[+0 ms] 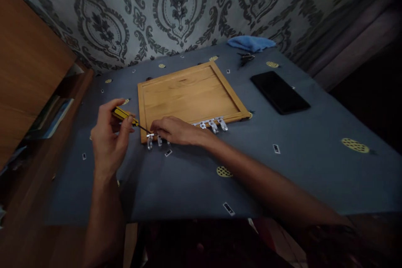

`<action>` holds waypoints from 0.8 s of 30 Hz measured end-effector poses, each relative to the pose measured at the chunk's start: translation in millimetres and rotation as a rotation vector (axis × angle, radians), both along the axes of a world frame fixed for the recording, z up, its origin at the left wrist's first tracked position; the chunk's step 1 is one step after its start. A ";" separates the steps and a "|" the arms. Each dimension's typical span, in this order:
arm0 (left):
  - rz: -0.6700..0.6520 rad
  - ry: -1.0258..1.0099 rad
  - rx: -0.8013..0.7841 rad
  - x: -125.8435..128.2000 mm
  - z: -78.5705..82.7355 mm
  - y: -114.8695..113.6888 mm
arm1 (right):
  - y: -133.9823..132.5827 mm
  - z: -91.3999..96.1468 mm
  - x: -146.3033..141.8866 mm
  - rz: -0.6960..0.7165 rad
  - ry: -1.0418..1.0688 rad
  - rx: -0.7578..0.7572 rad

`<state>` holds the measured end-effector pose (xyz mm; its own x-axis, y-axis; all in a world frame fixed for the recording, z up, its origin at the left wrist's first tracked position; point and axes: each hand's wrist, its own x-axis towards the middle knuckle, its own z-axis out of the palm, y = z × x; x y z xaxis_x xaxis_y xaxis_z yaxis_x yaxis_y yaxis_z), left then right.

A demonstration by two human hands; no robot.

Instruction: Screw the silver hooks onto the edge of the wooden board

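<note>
My left hand (109, 138) is closed around the yellow-and-black handle of a screwdriver (124, 115). Its thin shaft slants down to the right, with the tip at the left end of a metal hook rail (222, 119). The rail, with several silvery hooks, runs along the near edge of a framed wooden board (185, 94) lying flat. My right hand (171, 130) rests over the rail's left half, fingers bent and pressed together on it beside the screwdriver tip. It covers the middle of the rail, and its fingertips are partly hidden. Whether a screw sits under the tip is too small to tell.
A black smartphone (280, 92) lies right of the board on the blue-grey tablecloth (194, 184). Dark-handled pliers or scissors (246, 58) and a blue cloth (251, 43) are at the back right. A wooden shelf unit (31, 71) stands at left, a patterned curtain (179, 8) behind.
</note>
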<state>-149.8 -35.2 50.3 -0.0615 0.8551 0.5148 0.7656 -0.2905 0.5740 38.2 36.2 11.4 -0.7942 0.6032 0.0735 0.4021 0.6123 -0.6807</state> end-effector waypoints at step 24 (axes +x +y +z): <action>-0.024 0.053 -0.060 -8.1 -1.2 0.1 | 1.3 1.0 1.3 0.019 -0.005 0.008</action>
